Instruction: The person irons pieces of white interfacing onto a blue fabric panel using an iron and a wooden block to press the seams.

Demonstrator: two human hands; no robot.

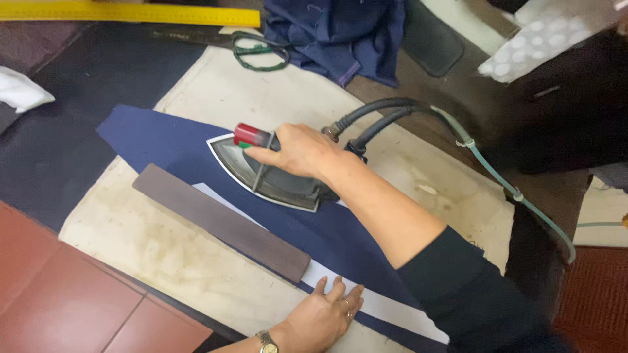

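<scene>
My right hand (297, 150) grips the handle of a heavy steam iron (261, 171) with a red button at its front. The iron rests on a long navy blue fabric strip (160, 140) with a white lining edge (386, 306). My left hand (322, 317), with a ring and a wristwatch, lies flat with fingers spread on the near end of the strip. A dark brown wooden block (219, 221) lies along the near side of the fabric, just left of my left hand.
A stained beige pressing cloth (150, 248) covers the dark table. Black hoses (376, 114) and a green tube (517, 193) run from the iron to the right. Green-handled scissors (258, 51), a yellow ruler (124, 12) and bundled navy cloth (337, 33) lie at the back.
</scene>
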